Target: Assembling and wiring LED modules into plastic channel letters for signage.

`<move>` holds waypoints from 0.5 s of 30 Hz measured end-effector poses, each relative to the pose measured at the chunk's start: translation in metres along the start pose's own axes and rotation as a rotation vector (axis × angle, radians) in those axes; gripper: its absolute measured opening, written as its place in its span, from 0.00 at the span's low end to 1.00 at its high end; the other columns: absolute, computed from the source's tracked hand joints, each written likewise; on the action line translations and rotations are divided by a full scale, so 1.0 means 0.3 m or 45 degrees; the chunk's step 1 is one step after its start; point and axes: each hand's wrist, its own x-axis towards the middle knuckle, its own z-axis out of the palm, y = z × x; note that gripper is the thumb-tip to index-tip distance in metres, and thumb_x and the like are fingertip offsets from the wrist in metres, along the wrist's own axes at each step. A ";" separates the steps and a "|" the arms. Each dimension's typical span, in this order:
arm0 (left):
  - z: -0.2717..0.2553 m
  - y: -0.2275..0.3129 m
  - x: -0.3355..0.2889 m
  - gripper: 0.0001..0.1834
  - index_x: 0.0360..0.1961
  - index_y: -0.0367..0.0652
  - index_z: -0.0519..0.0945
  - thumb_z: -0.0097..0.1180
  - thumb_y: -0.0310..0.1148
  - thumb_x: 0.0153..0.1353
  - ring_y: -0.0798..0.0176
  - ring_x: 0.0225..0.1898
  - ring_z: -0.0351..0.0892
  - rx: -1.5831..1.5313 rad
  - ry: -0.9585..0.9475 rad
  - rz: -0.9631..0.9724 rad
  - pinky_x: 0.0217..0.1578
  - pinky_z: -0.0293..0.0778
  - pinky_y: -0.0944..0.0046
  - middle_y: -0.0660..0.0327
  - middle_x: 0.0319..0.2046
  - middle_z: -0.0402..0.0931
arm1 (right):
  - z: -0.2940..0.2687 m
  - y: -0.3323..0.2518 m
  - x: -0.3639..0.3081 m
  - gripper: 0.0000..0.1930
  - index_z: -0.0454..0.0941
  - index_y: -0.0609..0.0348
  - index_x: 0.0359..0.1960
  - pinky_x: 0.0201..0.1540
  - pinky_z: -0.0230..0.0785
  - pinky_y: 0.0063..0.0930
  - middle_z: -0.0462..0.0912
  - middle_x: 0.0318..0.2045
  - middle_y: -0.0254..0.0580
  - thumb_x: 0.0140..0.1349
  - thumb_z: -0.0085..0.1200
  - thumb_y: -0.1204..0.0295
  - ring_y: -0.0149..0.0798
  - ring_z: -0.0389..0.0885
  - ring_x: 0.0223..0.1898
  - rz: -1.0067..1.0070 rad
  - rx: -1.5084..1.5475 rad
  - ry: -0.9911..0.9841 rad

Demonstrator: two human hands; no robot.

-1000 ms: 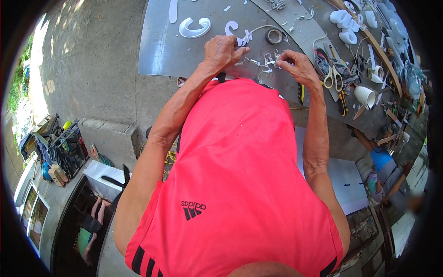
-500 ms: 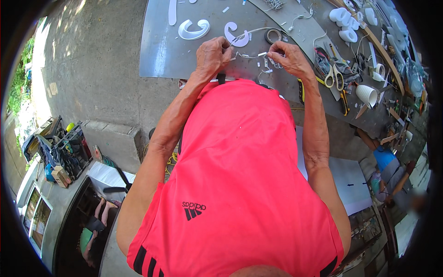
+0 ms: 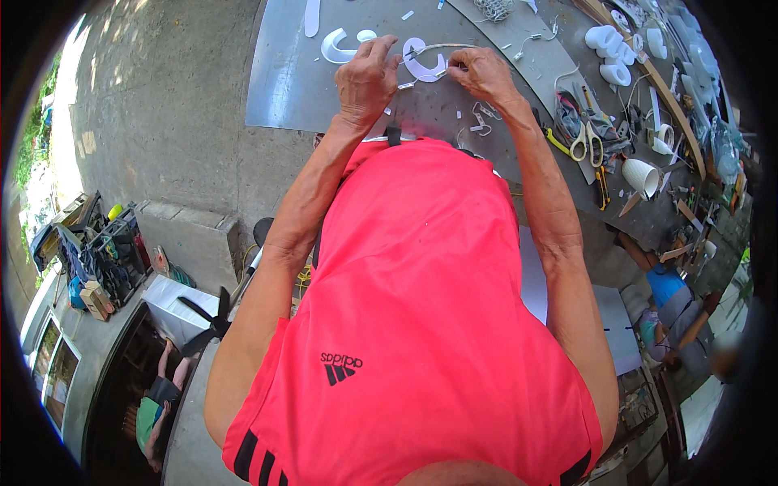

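Both my hands reach over the grey table point(image 3: 308, 105). My left hand point(image 3: 369, 81) is closed in a pinch on one end of a thin wire strung with small white light modules point(image 3: 407, 85). At the other end, my right hand point(image 3: 484, 74) pinches the same string, fingers closed. The string hangs over the lower part of a curved white cut-out piece point(image 3: 425, 74) lying between the hands. A pale cord point(image 3: 442, 46) runs from near the left fingertips past the right hand. Beyond the left hand lies another curved white piece with raised sides point(image 3: 334, 49).
Loose white modules point(image 3: 484, 120) lie below my right hand. To the right are scissors point(image 3: 586, 146), a yellow-black cutter point(image 3: 602, 188), a white cup-like piece point(image 3: 641, 176) and white rolls point(image 3: 612, 49). Other people point(image 3: 681, 300) are at the right and lower left.
Both hands have moved farther out over the table and the right one also leftward, bringing them closer together. The string of modules has moved over the curved white piece.
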 end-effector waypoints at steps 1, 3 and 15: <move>-0.004 0.013 -0.013 0.09 0.41 0.45 0.85 0.67 0.33 0.60 0.55 0.28 0.85 -0.055 0.020 0.090 0.28 0.77 0.59 0.58 0.35 0.85 | -0.004 -0.006 0.004 0.14 0.87 0.57 0.42 0.42 0.77 0.41 0.88 0.35 0.48 0.61 0.62 0.62 0.51 0.86 0.37 -0.001 -0.001 -0.005; -0.001 0.033 -0.046 0.10 0.41 0.48 0.86 0.68 0.33 0.58 0.56 0.29 0.85 -0.089 -0.055 0.184 0.30 0.79 0.58 0.62 0.36 0.84 | -0.005 -0.012 0.016 0.13 0.87 0.56 0.41 0.43 0.77 0.43 0.88 0.34 0.48 0.61 0.61 0.62 0.52 0.86 0.37 0.036 -0.021 -0.073; 0.144 -0.015 -0.095 0.09 0.42 0.55 0.88 0.65 0.38 0.61 0.58 0.31 0.85 0.028 -0.333 0.377 0.30 0.80 0.59 0.67 0.38 0.83 | 0.016 0.008 0.058 0.10 0.86 0.55 0.35 0.41 0.76 0.49 0.87 0.31 0.50 0.59 0.59 0.63 0.56 0.86 0.38 -0.076 -0.057 -0.084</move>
